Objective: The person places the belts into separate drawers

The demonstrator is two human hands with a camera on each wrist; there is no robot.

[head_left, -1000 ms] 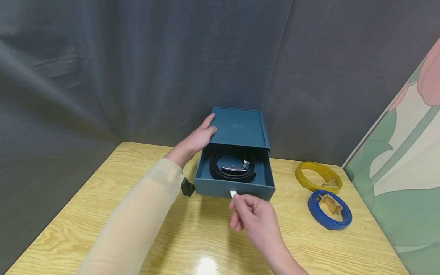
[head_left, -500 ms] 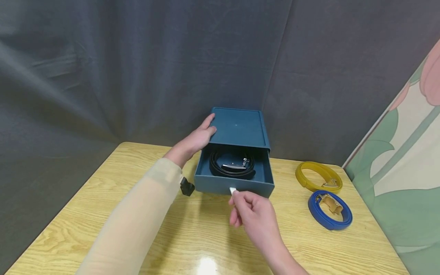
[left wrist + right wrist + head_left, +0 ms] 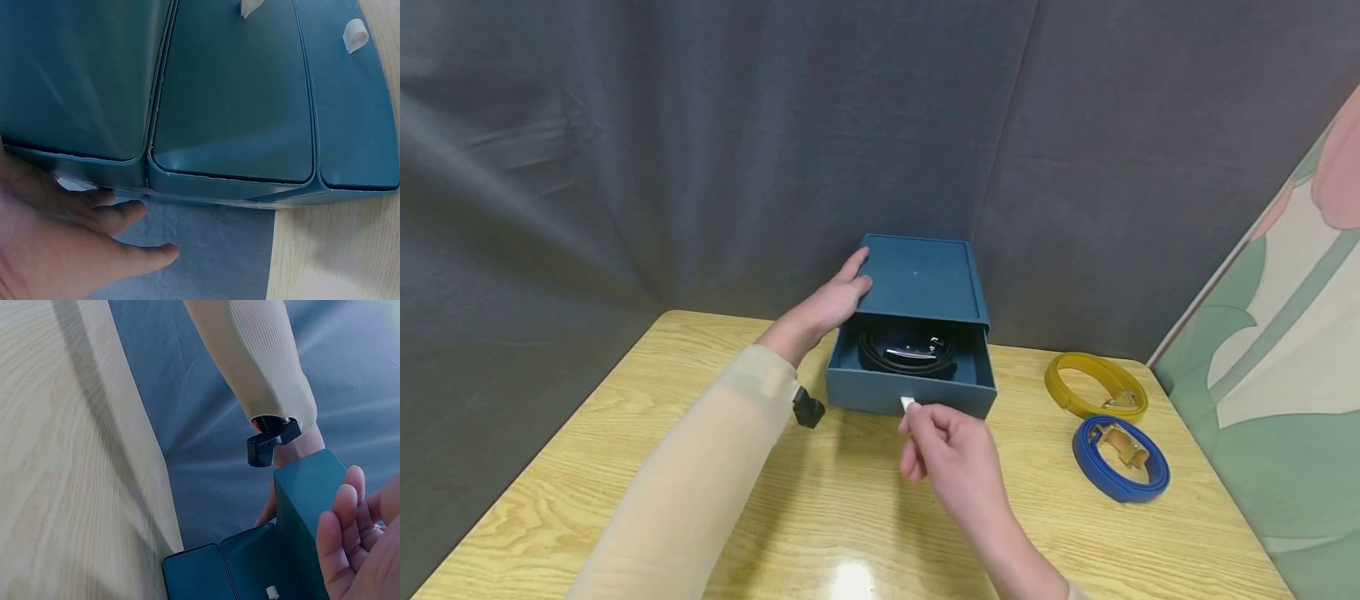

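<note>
Over the last second the drawer (image 3: pixel 912 392) of the teal box (image 3: pixel 920 279) slid back toward its sleeve: its front wall, which had stood lower in the frame, had moved up, and less of the tray showed. The right hand (image 3: pixel 951 454), just below the centre of the head view, pinched the small white pull tab (image 3: pixel 907 404) on the drawer front between thumb and forefinger, the other fingers curled loosely under; it had moved up the frame with the drawer. The left hand (image 3: pixel 823 307) had not shifted; it lay flat against the box's left side, fingers straight, bracing the sleeve. The left wrist view showed those fingers (image 3: pixel 94 250) spread beside the teal wall above grey cloth.

The coiled black belt (image 3: pixel 907 350) lay inside the drawer, its silver buckle facing up, now partly under the edge of the sleeve. Judged from this, the drawer was being closed with the belt inside, and a good part of the travel remained.

At the right of the frame a yellow belt (image 3: pixel 1093 385) and a blue belt (image 3: pixel 1120 458) lay coiled on the table (image 3: pixel 625 433), well apart from the box. A dark grey curtain (image 3: pixel 700 125) hung behind.
</note>
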